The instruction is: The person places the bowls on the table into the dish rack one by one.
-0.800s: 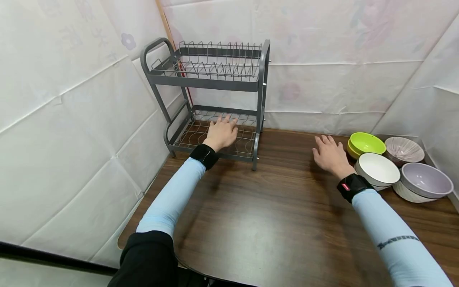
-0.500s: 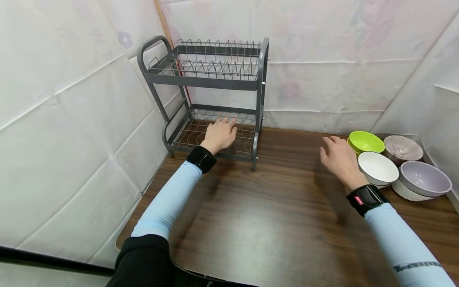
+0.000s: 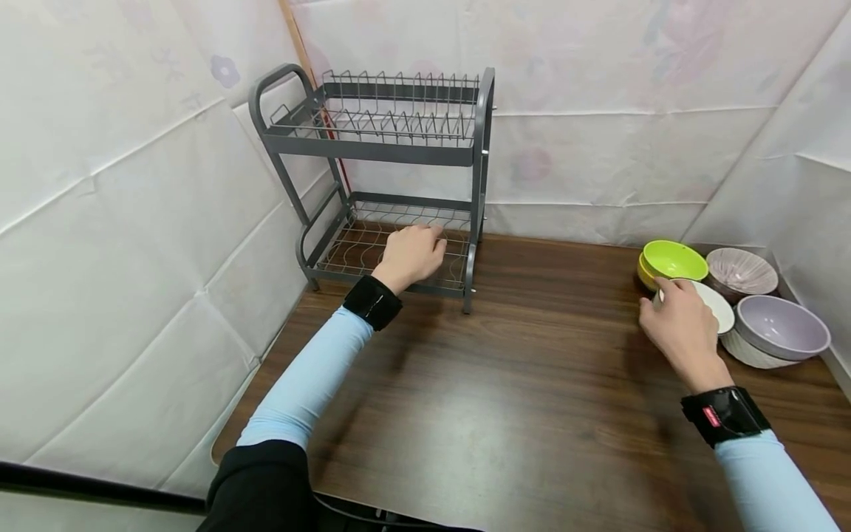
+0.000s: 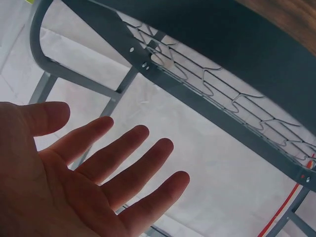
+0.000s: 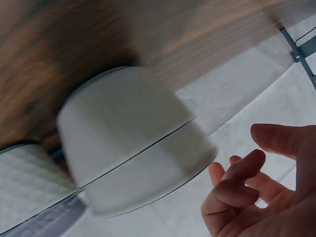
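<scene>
At the right of the head view, my right hand (image 3: 681, 329) hovers over the near side of the stacked white bowls (image 3: 721, 307), hiding part of them. The right wrist view shows the two nested white bowls (image 5: 133, 133) close to the bent fingers, with the thumb held apart. Whether a fingertip touches the rim I cannot tell. My left hand (image 3: 411, 255) is by the lower shelf of a grey two-tier dish rack (image 3: 372, 151). In the left wrist view, the fingers (image 4: 148, 163) are spread and only slightly bent, holding nothing, below the upper tier's wire mesh (image 4: 212, 81).
Behind the white bowls stand green-yellow bowls (image 3: 674, 260) and a streaked bowl (image 3: 742, 271). A purple bowl (image 3: 784, 325) sits on a textured white bowl (image 3: 751, 355) at the right. Fabric-covered walls (image 3: 598, 155) border the wooden table (image 3: 532, 414).
My right hand has moved right and nearer, from left of the bowls to the white ones, its fingers bending more. The left hand stays at the rack, its fingers dipping a little.
</scene>
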Motion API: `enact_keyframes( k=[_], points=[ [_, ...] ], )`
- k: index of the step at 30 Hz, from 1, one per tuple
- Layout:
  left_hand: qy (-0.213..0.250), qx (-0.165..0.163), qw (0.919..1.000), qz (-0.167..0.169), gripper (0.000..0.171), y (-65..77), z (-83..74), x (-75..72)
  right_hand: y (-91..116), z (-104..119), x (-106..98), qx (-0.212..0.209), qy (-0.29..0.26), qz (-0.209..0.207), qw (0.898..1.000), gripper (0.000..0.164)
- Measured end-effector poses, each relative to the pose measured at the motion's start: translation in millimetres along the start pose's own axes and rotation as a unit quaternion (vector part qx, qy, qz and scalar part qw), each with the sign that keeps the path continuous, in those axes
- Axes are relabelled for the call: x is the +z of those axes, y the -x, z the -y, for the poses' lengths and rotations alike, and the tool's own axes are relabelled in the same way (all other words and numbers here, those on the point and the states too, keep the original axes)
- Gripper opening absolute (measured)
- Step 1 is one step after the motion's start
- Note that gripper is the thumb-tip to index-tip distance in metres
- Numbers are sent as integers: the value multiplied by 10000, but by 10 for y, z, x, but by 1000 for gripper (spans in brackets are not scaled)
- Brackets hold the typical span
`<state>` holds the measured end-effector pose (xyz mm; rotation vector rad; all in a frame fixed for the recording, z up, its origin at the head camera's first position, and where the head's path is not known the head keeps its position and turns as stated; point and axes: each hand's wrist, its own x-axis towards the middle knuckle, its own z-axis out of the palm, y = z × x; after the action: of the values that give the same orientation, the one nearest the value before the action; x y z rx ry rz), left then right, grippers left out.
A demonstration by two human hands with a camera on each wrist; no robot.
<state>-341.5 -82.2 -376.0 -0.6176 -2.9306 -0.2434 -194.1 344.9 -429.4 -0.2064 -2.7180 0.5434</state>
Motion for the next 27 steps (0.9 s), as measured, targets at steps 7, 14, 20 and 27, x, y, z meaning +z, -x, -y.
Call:
enact_keyframes(
  k=[7, 14, 20, 27],
  points=[
    [45, 100, 9999, -25, 46, 32, -51, -44, 199, -203, -95, 458, 125, 111, 9988, 48],
    [99, 116, 9999, -18, 46, 49, -55, -25, 300, -288, -72, 442, 80, -119, 9989, 34],
    [66, 87, 9999, -2, 46, 52, -44, -4, 316, -309, -6, 427, 78, -179, 9989, 21],
    [-8, 40, 10000, -26, 48, 47, -28, 9, 314, -307, 14, 567, 48, -121, 9983, 17]
  ],
)
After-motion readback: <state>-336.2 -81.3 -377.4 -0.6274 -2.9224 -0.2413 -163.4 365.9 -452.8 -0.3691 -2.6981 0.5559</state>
